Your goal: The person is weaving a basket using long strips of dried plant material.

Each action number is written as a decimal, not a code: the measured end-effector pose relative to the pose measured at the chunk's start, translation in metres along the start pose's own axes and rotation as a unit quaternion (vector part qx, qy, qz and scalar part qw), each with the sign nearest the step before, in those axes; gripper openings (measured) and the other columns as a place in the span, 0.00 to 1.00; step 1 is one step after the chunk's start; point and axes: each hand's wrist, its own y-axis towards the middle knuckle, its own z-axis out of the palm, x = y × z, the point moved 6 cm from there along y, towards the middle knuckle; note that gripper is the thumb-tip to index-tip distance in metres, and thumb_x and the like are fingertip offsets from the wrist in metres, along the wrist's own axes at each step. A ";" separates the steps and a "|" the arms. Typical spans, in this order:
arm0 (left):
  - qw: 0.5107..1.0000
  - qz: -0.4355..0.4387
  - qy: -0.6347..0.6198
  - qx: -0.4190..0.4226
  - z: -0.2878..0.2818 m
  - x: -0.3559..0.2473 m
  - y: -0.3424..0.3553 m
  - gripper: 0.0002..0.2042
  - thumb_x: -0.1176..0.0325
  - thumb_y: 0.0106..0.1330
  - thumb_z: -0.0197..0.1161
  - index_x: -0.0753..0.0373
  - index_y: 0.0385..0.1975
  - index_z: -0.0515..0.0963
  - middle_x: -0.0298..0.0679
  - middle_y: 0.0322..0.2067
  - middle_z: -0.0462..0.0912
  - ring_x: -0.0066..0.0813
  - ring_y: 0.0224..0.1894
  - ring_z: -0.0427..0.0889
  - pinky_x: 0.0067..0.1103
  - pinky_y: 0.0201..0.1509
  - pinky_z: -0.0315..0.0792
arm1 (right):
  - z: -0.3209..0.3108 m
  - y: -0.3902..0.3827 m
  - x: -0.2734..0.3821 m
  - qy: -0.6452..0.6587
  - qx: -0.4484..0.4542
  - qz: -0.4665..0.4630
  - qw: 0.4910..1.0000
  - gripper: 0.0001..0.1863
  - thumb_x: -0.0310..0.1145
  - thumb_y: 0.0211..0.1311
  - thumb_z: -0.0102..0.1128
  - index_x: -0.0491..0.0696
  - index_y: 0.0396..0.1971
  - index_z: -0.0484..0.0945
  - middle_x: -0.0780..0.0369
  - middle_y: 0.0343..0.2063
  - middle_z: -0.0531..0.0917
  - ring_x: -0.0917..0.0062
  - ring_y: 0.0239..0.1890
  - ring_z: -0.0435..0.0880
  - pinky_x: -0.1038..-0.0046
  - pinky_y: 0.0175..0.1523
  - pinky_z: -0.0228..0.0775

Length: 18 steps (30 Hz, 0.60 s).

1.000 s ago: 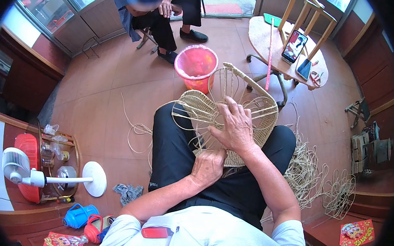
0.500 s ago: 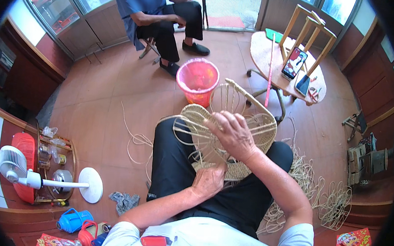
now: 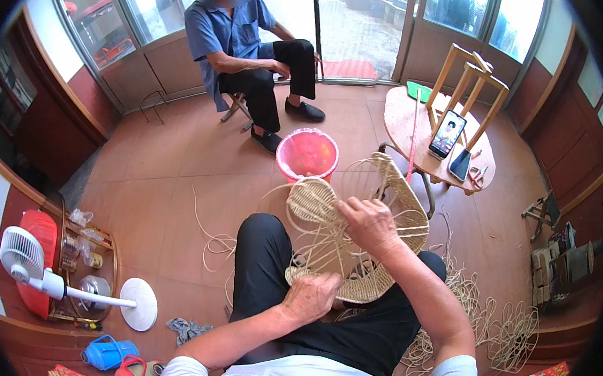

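A partly woven frame of pale cord (image 3: 395, 254) rests over my lap, with a thick braided rim curving round its right side and loose strands crossing its middle. A small oval woven panel (image 3: 311, 201) stands at its far left. My right hand (image 3: 369, 224) is closed beside this panel, gripping cord strands; the fingertips are partly hidden. At the near edge, my left hand (image 3: 311, 297) is closed round the rim of the woven piece, knuckles up. Several strands stick out loosely between the two hands.
A red bucket (image 3: 307, 153) stands just beyond the weaving, and a seated person (image 3: 234, 57) is behind it. At the right are a round table (image 3: 404, 118) with phones and a wooden frame, and heaped cord (image 3: 512, 325). A white fan (image 3: 138, 304) stands left.
The view has tilted upward. The woven piece has turned, showing the oval panel more face-on, with my right hand now right of it. The seated person's raised hand has come down to the knee.
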 end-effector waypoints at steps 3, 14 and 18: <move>0.998 0.027 0.060 0.011 -0.022 0.005 0.007 0.03 0.71 0.74 0.65 0.61 0.41 0.83 0.43 0.33 0.86 0.46 0.38 0.90 0.37 0.43 0.82 | -0.020 0.001 -0.018 0.041 -0.023 0.069 0.997 0.22 0.34 0.63 0.72 0.56 0.58 0.84 0.63 0.42 0.87 0.63 0.41 0.93 0.60 0.47 0.84; 0.973 0.098 0.176 -0.116 -0.111 0.031 0.007 0.05 0.66 0.74 0.69 0.58 0.37 0.82 0.38 0.29 0.80 0.38 0.33 0.85 0.34 0.41 0.78 | -0.023 -0.037 -0.004 0.240 -0.013 0.375 0.895 0.27 0.28 0.58 0.81 0.47 0.59 0.87 0.52 0.37 0.92 0.64 0.40 0.94 0.64 0.46 0.84; 0.977 0.134 0.142 -0.089 -0.100 0.046 0.009 0.05 0.67 0.69 0.70 0.58 0.35 0.81 0.40 0.28 0.82 0.40 0.33 0.86 0.35 0.40 0.79 | -0.010 -0.083 0.018 0.304 0.012 0.456 0.836 0.26 0.29 0.58 0.79 0.40 0.57 0.85 0.47 0.42 0.91 0.59 0.45 0.93 0.60 0.53 0.82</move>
